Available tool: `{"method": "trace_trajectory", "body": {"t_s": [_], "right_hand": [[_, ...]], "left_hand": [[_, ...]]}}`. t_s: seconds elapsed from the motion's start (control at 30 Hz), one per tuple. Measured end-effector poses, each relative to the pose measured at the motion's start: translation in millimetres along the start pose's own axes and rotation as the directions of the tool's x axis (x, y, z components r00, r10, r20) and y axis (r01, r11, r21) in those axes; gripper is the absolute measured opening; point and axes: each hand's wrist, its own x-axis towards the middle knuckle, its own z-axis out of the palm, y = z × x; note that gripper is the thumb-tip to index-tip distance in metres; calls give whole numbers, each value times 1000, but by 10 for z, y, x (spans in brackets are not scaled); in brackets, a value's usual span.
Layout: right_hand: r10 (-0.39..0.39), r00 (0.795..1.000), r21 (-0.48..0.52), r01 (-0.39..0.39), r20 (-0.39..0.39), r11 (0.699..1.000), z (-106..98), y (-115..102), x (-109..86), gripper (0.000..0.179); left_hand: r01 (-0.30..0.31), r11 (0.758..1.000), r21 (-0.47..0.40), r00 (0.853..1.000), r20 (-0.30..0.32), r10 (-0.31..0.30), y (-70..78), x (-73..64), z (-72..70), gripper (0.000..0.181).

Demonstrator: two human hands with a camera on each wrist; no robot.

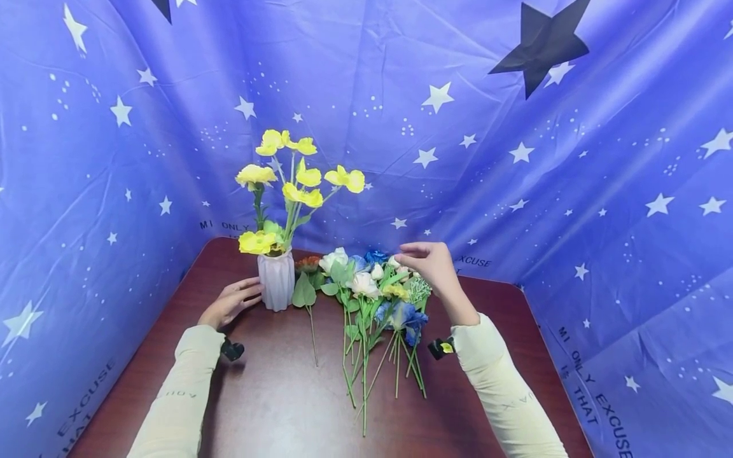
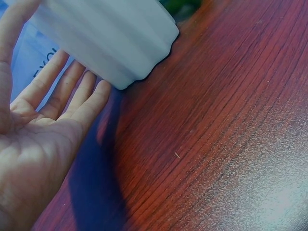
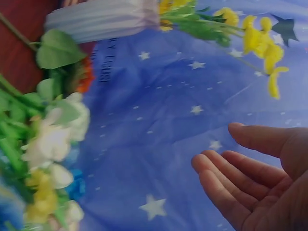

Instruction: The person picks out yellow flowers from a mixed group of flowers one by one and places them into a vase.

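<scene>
A pale ribbed vase (image 1: 277, 283) stands upright at the back left of the table, with several yellow flowers (image 1: 302, 194) in it. My left hand (image 1: 231, 301) is beside the vase, fingers fairly straight and the fingertips touching or very near its lower side; the left wrist view shows the palm (image 2: 38, 149). Over the far right of a pile of loose flowers (image 1: 364, 286) hovers my right hand (image 1: 433, 267). In the right wrist view nothing lies between its thumb and fingers (image 3: 226, 190), which are apart.
The pile holds white, blue and yellow blooms, their green stems (image 1: 363, 381) pointing toward me. A single orange flower (image 1: 309, 263) lies between pile and vase. Blue star-printed cloth (image 1: 355, 76) hangs behind and at both sides of the dark red wooden table (image 1: 275, 394).
</scene>
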Motion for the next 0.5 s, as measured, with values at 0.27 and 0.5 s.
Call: {"method": "trace_trajectory", "body": {"t_s": [0.27, 0.5], "right_hand": [[159, 987, 126, -159, 11, 979, 175, 411, -44, 29], [233, 967, 90, -242, 101, 966, 410, 715, -192, 21]], "left_hand": [[-6, 1000, 2, 1000, 5, 5, 28, -5, 7, 73], [3, 1000, 11, 1000, 2, -3, 25, 1, 20, 72]]}}
